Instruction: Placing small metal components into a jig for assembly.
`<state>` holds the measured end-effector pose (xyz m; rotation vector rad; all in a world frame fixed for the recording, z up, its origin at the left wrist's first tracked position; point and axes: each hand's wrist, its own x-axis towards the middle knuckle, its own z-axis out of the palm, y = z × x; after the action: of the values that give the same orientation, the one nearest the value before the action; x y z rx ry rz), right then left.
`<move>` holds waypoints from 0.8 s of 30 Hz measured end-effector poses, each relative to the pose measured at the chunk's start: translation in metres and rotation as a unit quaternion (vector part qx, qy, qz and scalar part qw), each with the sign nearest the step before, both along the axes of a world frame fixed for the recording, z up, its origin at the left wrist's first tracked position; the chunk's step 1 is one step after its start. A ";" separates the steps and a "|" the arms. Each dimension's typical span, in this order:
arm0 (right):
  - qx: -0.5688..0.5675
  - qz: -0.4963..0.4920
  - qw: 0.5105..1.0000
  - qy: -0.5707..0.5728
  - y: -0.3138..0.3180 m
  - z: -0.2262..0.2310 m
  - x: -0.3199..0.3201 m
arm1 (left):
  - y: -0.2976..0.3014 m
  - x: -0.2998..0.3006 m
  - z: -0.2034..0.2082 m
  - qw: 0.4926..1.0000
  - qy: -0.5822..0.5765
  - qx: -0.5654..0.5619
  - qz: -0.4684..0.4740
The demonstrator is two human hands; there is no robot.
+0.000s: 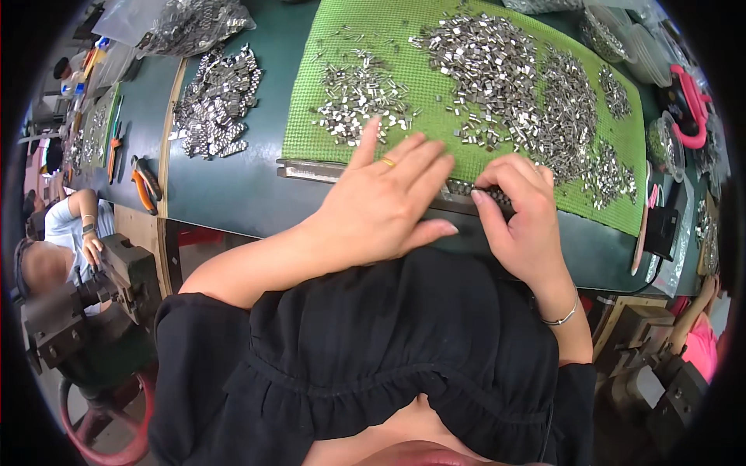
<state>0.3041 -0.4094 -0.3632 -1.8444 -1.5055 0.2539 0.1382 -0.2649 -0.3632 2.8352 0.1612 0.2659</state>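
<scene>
My left hand (pixel 395 192) spread flat, apparently steadying metal rail (pixel 307 170) | my right hand (pixel 522 206) pinched at rail, contents unclear | metal pieces (pixel 491 64) heaped nearby, presumably for reach

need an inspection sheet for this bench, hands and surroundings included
surface: dark green bench bearing a green mat
job's things: metal bar along the mat's near edge; small metal pieces on the mat
clutter: orange-handled pliers, metal heap and plastic bag at left
grips: left hand across the bar, fingers extended; right hand at the bar, fingers bent, hold unclear
cables: nothing seen
surroundings: person in light blue and vise at left; person in pink at right
</scene>
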 end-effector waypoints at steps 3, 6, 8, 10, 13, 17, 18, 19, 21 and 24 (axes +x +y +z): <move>-0.007 -0.012 1.000 -0.001 0.001 -0.001 0.001 | 0.000 0.009 -0.003 0.997 -0.014 -0.063 -0.050; 0.011 -0.028 0.999 -0.024 0.002 -0.001 0.003 | 0.010 0.010 0.007 0.982 -0.008 -0.181 -0.058; 0.031 -0.026 0.997 -0.064 0.005 -0.003 0.006 | 0.023 0.006 0.014 0.981 -0.025 -0.192 0.011; 0.028 -0.014 0.997 -0.076 0.013 -0.002 0.006 | 0.042 0.002 0.006 0.989 -0.092 -0.081 0.079; 0.032 0.000 0.995 -0.096 0.027 -0.004 0.005 | 0.055 0.007 0.003 0.992 -0.102 0.013 0.066; 0.025 0.029 0.991 -0.130 0.047 -0.006 0.004 | 0.056 0.014 0.004 0.995 -0.081 0.038 0.035; 0.019 0.036 0.988 -0.147 0.051 -0.007 0.003 | 0.056 0.014 0.006 0.996 -0.072 0.025 0.033; 0.019 0.035 0.988 -0.147 0.055 -0.008 0.004 | 0.056 0.015 0.008 0.997 -0.064 0.013 0.031; -0.005 0.057 0.985 -0.163 0.063 -0.010 0.006 | 0.057 0.013 0.006 0.997 -0.065 0.000 0.032; -0.054 0.085 0.980 -0.174 0.070 -0.009 0.009 | 0.057 0.011 0.006 0.997 -0.065 -0.022 0.042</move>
<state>0.3133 -0.3397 -0.3724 -1.9196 -1.9264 0.0958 0.1496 -0.2076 -0.3575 2.7616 0.2552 0.4568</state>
